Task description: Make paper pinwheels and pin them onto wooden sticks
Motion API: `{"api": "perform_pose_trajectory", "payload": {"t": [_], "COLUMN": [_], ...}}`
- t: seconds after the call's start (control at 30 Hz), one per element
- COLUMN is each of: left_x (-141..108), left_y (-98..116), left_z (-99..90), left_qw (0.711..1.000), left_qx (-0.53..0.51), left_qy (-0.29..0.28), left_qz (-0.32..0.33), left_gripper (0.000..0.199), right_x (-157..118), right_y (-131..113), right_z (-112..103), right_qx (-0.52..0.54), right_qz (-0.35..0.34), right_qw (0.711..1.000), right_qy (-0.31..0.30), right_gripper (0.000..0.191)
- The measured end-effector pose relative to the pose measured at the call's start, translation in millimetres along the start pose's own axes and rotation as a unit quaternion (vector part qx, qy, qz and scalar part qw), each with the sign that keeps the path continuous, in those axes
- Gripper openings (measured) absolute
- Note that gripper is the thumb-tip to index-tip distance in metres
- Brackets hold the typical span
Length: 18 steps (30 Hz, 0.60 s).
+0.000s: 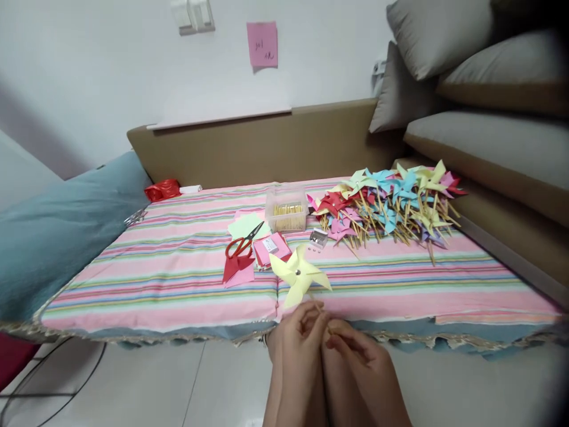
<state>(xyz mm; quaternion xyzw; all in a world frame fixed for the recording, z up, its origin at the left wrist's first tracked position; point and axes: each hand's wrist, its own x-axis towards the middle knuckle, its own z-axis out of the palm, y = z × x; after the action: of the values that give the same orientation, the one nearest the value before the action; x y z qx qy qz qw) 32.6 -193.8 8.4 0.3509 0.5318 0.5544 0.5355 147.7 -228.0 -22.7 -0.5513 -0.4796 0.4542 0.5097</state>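
Note:
A pale yellow paper pinwheel (pixel 299 272) with a silver pin at its centre is held up over the near edge of the striped cloth. My left hand (pixel 302 332) is closed around its thin wooden stick, just under the paper blades. Lower down, my right hand (pixel 361 351) is pinched at the stick's bottom end, close beside the left; fingers mostly hide that end. Behind the pinwheel lie a stack of pink and red paper (pixel 276 249), a small open box of pins (pixel 318 238), and red-handled scissors (pixel 240 247) resting partly on green paper (pixel 240 222).
A clear plastic tub (pixel 287 222) of wooden sticks stands mid-cloth. Many-coloured finished pinwheels (pixel 384 204) are heaped to its right. Cut red paper (pixel 235 270) lies by the scissors. Grey cushions (pixel 493 142) are stacked at right; a red bag (pixel 162 190) sits far left.

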Motion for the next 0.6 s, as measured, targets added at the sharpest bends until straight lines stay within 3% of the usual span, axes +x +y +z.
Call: {"api": "perform_pose_trajectory", "payload": {"t": [0.2,0.33,0.43,0.53,0.6], "left_x": [32.0,58.3,83.5,104.7,113.5], "left_y": [-12.3,-14.1,-29.3,-53.0,-66.9], "left_z": [18.3,30.0,28.6,15.6,5.1], "left_qw": [0.998,0.995,0.998,0.997,0.999], "left_qx": [0.012,0.002,0.011,0.038,0.044], "left_qy": [-0.055,-0.097,-0.059,-0.06,-0.019], "left_qz": [-0.009,-0.01,0.018,0.009,0.002], "left_gripper": [0.028,0.041,0.048,0.045,0.048], "right_x": [21.1,49.4,90.3,144.2,180.5], "right_y": [10.1,14.7,12.4,2.1,-7.5], "right_z": [-5.0,-26.6,-66.4,-124.1,-164.2], "right_qx": [-0.011,-0.02,-0.014,-0.049,-0.075], "right_qz": [0.011,0.02,0.009,-0.035,-0.068], "right_qw": [1.0,0.997,0.984,0.965,0.943], "right_qy": [0.025,0.075,0.176,0.254,0.317], "right_gripper": [0.029,0.037,0.039,0.033,0.029]}}
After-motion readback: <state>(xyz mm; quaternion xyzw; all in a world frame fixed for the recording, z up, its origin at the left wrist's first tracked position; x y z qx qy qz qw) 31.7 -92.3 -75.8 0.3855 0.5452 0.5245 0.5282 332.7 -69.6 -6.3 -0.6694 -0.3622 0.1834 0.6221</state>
